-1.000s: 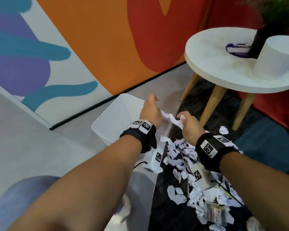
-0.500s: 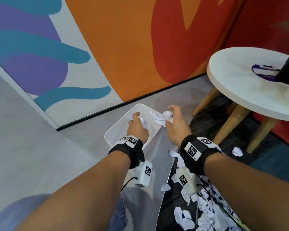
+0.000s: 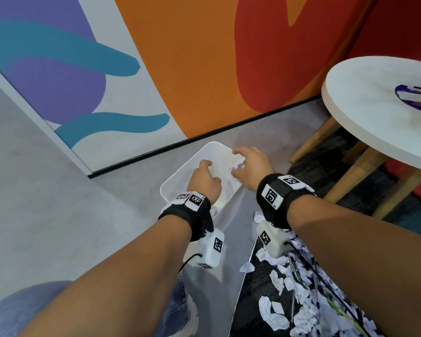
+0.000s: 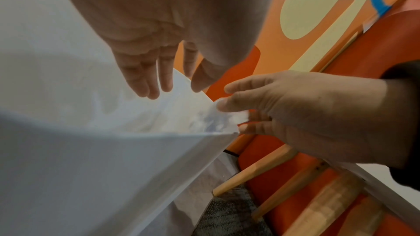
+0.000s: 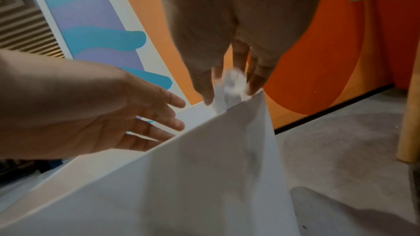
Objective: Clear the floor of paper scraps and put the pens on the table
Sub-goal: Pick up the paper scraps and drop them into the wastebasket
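Both hands are over the white bin that stands on the grey floor near the painted wall. The left hand is above the open top of the bin, palm down, with its fingers straight, a little spread, and holding nothing. The right hand is at the far right corner of the bin, and its fingers point down around a crumpled wad of white paper. In the right wrist view the wad sits between the thumb and the fingers, just above the rim, but the picture is blurred there and I cannot tell if the fingers really pinch it or are only loose around it. Some white paper is also inside the bin, close to the near wall. Many more scraps lie on the dark carpet to the right of the bin, under the right forearm. Among these scraps I see thin dark and yellow-green sticks that may be pens, but they are too small to be sure. A round white table with wooden legs stands at the right, well apart from the bin, and a purple and white thing lies on it.
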The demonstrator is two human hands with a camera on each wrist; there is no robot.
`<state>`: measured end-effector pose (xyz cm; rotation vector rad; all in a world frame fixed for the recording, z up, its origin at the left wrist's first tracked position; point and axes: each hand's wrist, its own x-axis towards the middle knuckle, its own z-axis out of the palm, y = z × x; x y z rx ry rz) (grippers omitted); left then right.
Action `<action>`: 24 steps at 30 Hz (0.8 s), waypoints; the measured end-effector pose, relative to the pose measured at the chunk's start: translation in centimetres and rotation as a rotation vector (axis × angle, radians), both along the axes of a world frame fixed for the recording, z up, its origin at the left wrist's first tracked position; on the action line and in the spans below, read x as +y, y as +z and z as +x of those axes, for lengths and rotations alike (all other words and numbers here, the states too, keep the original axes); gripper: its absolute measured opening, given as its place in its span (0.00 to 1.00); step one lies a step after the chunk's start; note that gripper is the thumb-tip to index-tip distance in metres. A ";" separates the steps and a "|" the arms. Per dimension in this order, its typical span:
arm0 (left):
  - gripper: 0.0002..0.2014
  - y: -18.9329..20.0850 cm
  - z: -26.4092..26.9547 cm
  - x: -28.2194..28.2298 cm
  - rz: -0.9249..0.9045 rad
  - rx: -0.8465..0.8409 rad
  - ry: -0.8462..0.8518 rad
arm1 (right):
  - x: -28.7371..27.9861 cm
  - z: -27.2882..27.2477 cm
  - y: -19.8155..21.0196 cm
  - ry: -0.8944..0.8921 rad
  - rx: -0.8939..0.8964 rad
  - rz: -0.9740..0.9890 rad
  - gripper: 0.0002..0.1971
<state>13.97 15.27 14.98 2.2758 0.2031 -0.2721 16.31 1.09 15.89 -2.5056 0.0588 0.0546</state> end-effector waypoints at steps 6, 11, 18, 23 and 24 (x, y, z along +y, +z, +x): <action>0.18 2.1 -0.7 -1.4 0.063 -0.113 -0.022 | -0.9 -1.2 -0.1 -0.034 -0.035 0.038 0.18; 0.10 5.2 -2.6 -5.7 -0.050 -0.281 -0.168 | -4.0 -4.4 0.0 -0.173 -0.037 0.138 0.05; 0.10 1.7 -5.9 -12.5 -0.086 -0.143 -0.383 | -8.9 -9.9 -6.3 -0.217 0.348 -0.021 0.09; 0.04 -7.5 -8.2 -13.8 0.143 0.190 -0.535 | -9.9 -16.0 -14.1 -0.179 0.656 0.020 0.05; 0.07 -9.6 -8.8 -13.7 0.197 0.245 -0.561 | -9.9 -17.2 -16.0 -0.157 0.708 0.026 0.04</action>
